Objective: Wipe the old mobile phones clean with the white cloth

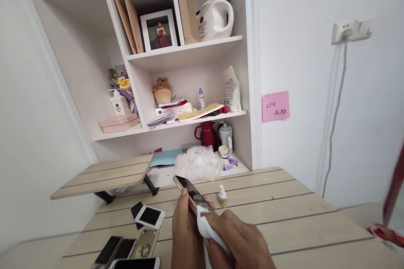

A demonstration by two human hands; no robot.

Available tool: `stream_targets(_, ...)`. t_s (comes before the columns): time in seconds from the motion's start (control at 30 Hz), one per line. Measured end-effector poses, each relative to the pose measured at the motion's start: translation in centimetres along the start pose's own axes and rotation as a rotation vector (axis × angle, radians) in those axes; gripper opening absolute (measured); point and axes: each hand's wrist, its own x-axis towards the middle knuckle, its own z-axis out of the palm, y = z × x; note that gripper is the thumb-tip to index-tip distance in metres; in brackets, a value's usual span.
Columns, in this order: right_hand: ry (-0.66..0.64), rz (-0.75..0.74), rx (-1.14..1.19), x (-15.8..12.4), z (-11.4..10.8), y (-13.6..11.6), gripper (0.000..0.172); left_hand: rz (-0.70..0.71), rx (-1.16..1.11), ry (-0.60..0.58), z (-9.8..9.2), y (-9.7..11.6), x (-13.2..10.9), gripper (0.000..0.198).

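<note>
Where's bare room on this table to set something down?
Bare planks of the wooden table lie right of the dropper bottle and the right hand with its white cloth. Crowded at lower left, beside the left hand holding a smartphone: several other smartphones lie there.

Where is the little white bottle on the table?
In the head view, the small dropper bottle stands upright on the wooden plank table, just right of the phone in the person's left hand and beyond the right hand holding a white cloth.

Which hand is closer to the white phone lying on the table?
Left. The left hand grips a phone just right of the white phone. The right hand is farther right, beyond the left hand, holding a white cloth.
</note>
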Motion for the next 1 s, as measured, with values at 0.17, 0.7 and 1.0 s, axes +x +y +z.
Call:
stream_targets(0.17, -0.047, 0.000, -0.004, -0.5, 0.6, 0.6, 0.029, -0.038, -0.018, -0.087, 0.4, 0.6, -0.5, 0.034)
stream_targets(0.7, -0.219, 0.065, 0.173, -0.2, -0.7, 1.6, 0.035, -0.246, -0.126, -0.138, 0.0, 2.6, -0.3, 0.041)
stream_targets(1.0, -0.293, 0.090, 0.323, 1.7, -3.1, 1.6, 0.028, -0.297, -0.047, -0.187, 0.2, 3.4, -0.7, 0.034)
